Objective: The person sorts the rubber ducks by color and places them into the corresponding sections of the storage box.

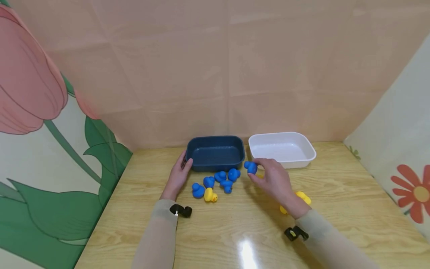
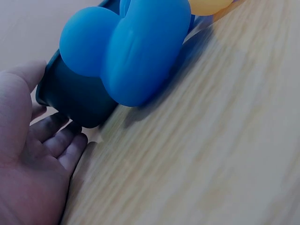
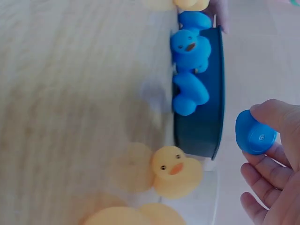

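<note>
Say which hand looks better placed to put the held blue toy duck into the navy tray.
Right, I'd judge. The right hand pinches the blue toy duck near the right end of the navy tray, while the left hand holds its left end.

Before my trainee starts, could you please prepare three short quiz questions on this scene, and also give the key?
1. Multiple choice: how many blue ducks lie in front of the dark blue tray?
A) two
B) five
C) nine

2. True or false: the white tray stands to the right of the dark blue tray.

3. Open question: what does the left hand touch, and what does the right hand hold?

Key:
1. B
2. True
3. The left touches the dark blue tray; the right holds a blue duck.
</note>
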A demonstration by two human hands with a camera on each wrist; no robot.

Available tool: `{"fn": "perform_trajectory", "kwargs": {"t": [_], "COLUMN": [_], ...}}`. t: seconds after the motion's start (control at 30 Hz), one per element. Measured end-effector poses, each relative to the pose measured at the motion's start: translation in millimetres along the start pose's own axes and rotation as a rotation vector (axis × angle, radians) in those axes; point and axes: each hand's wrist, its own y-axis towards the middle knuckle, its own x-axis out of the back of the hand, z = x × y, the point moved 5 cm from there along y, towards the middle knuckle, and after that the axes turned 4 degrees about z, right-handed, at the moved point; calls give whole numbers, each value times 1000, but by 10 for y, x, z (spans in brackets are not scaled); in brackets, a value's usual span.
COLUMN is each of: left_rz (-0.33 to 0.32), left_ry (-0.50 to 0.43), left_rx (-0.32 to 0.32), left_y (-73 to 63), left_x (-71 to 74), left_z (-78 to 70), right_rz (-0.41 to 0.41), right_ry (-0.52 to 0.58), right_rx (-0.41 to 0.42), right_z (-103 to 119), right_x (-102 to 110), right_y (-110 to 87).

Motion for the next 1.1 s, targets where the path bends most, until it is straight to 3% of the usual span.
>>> {"fn": "perform_trajectory", "kwargs": {"t": [0.4,0.8,1.1], "left_rz": [3,-2,-10], "left_ry": [-1,-31,-43], "left_rx": [-12,-28,-34], "left_y": [23,6,-4], "left_x": [7,4,-12], "left_z": [-16,-4,4], "right_rz": [-50,-85,-100], "right_ry": [53,47,70], "right_rx": [43,82,51], "right_z": [172,319,368], "right_x": [215,230,200], "right_y": [187,379,535]}}
